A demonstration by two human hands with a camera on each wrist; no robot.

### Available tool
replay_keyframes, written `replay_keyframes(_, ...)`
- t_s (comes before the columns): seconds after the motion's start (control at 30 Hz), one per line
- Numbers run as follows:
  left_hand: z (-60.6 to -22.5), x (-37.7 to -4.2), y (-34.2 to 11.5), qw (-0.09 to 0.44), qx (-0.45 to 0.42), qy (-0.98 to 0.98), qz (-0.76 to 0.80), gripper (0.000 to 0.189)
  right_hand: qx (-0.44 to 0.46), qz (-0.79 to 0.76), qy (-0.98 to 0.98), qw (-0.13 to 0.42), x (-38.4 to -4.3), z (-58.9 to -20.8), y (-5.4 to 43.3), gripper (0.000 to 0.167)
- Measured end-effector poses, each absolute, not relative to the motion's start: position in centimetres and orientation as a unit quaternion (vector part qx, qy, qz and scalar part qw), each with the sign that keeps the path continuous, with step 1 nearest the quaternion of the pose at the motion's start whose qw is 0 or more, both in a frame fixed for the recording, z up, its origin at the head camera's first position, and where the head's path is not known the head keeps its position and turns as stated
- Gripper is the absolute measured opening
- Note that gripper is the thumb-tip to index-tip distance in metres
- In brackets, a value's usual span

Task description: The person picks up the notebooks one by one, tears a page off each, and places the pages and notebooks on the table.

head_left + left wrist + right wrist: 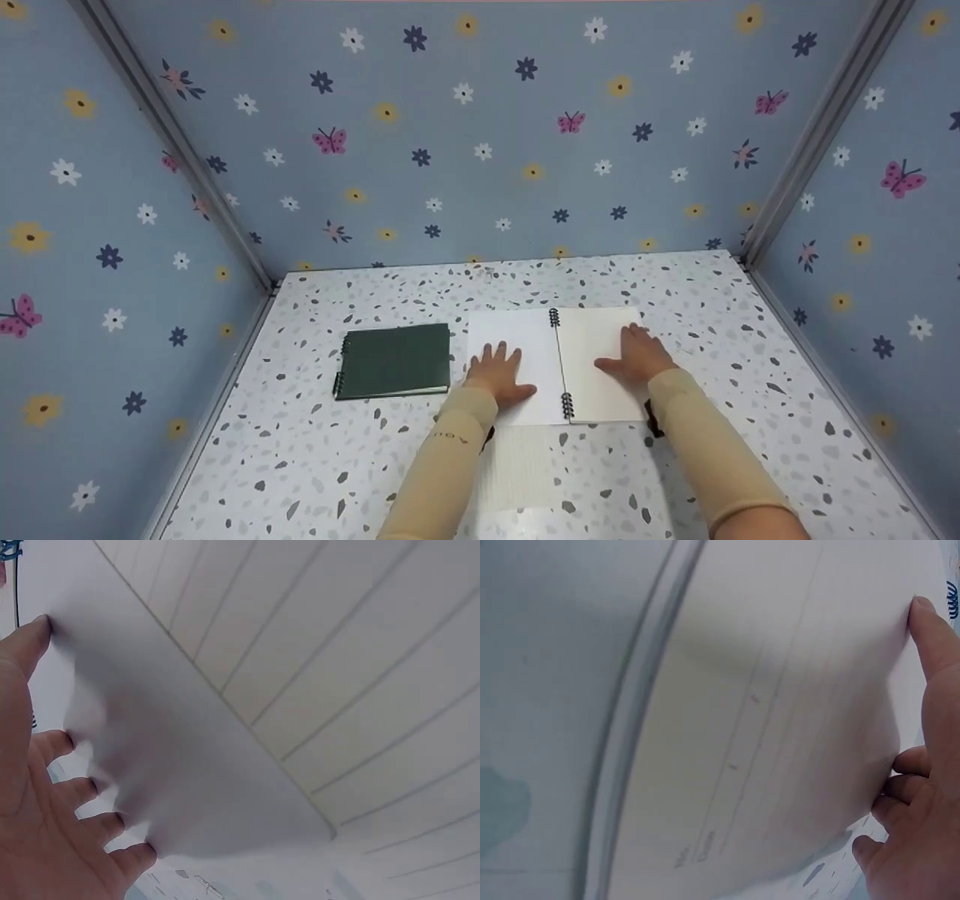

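A spiral-bound notebook (589,397) lies spread flat, with a white page on the left and a cream page on the right of its black rings (567,406). My left hand (499,375) rests on the white page, fingers spread and thumb toward the binding. On the cream page's right side lies my right hand (639,356), its thumb pointing inward. The left wrist view shows the fingertips (96,786) touching the page (202,787). Faint printed lines mark the page (727,727) under my right fingers in the right wrist view.
A closed dark green spiral notebook (397,360) lies to the left of the spread one. Below the white page is a pale lined sheet (517,469). The speckled tabletop (300,450) is bounded by flowered blue panels (495,180) at the back and both sides.
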State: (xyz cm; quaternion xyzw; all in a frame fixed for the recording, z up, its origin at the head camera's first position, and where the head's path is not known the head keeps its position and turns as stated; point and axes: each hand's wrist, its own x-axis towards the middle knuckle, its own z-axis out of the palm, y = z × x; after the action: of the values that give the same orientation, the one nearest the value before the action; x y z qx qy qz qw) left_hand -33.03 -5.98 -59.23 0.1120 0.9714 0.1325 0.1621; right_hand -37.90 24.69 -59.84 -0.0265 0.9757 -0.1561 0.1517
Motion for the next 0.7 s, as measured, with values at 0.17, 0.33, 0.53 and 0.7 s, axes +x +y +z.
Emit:
replay_keyframes(0.17, -60.9, -33.7, -6.1, 0.148, 0.112, 0.971, 0.149, 0.092, -0.025, -0.158, 0.975, 0.151, -37.8, -59.6, 24.5, 0.108)
replay_keyframes(0.33, -60.8, -33.6, -6.1, 0.147, 0.112, 0.97, 0.158, 0.092, -0.029, -0.155, 0.976, 0.153, -37.9, -59.4, 24.3, 0.106)
replay_keyframes(0.53, -59.2, -32.6, -6.0, 0.153, 0.112, 0.973, 0.135, 0.088, -0.034, -0.155, 0.976, 0.149, -37.8, -59.8, 24.2, 0.105)
replay_keyframes(0.7, -58.8, -32.3, -5.9, 0.156, 0.114, 0.973, 0.127, 0.088, -0.03, -0.166, 0.974, 0.151, -37.9, -60.3, 24.4, 0.102)
